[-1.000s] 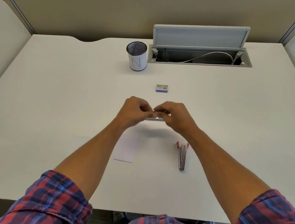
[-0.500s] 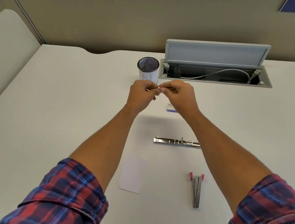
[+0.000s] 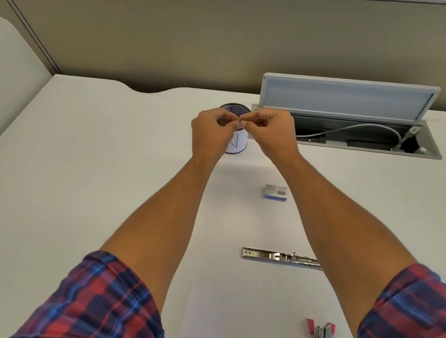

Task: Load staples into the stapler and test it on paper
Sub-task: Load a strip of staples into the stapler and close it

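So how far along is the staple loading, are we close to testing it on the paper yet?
Not close. Done: the stapler lies opened out flat on the desk, and the staple box sits nearby. In hand: the left hand and right hand pinch a small metal piece, likely staples, between them, raised above the desk. Left: seat the staples, close the stapler, then test on the paper, which lies untouched.

Opened stapler (image 3: 280, 258), paper (image 3: 203, 321) nearer
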`<state>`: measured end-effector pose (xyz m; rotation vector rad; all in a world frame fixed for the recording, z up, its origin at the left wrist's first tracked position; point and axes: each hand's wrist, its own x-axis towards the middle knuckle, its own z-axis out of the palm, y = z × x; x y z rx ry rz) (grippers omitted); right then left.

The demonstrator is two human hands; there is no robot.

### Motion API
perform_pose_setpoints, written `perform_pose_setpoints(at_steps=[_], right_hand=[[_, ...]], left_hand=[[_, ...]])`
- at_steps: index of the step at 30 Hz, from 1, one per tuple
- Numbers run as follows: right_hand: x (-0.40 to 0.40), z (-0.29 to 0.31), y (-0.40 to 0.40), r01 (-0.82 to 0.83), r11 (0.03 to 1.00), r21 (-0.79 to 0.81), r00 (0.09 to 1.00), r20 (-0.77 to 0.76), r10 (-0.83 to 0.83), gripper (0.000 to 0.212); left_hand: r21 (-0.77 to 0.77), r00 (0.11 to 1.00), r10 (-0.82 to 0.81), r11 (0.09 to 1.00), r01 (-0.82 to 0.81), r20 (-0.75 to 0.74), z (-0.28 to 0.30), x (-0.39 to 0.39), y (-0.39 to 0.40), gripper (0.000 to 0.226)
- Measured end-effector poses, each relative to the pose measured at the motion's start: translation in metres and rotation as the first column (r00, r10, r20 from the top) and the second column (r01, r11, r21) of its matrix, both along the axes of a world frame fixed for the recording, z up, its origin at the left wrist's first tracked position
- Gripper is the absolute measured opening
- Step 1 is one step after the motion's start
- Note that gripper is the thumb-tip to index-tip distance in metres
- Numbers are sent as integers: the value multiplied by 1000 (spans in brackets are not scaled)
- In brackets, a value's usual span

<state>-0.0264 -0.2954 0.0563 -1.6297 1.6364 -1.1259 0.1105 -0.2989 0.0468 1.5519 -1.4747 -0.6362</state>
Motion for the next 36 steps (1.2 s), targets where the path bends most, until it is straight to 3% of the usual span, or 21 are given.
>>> perform_pose_setpoints(at_steps=[4,8,12,20,26,30,36], right_hand=[[5,-5,-26,83,997,-5,996,-45,-83,15],[14,-8,-41,35,999,8,977,-211,-33,15],[18,-5,-44,12,999,33,957,-289,-1,19],[15,-6,-36,1,999,-42,968,-252,-11,21],[-4,-4,-14,-49,995,-83,971,-239,28,19],[-25,-11,8,-54,997,-59,960,-277,36,17],[-59,-38,43,-23,997,77,948,-316,47,21]], left_hand=[[-39,994,61,998,-57,89,-6,4,-15,22],[-24,978,90,996,-87,191,-17,5,-24,18],[-43,979,92,995,-85,181,-20,3,-21,16],[-175,974,146,978,-116,172,-19,-4,-13,14],[-280,976,105,959,-49,189,-17,-20,9,17],[-223,972,-2,973,56,234,-25,-33,24,17],[19,925,-235,970,241,297,-48,-51,45,20]])
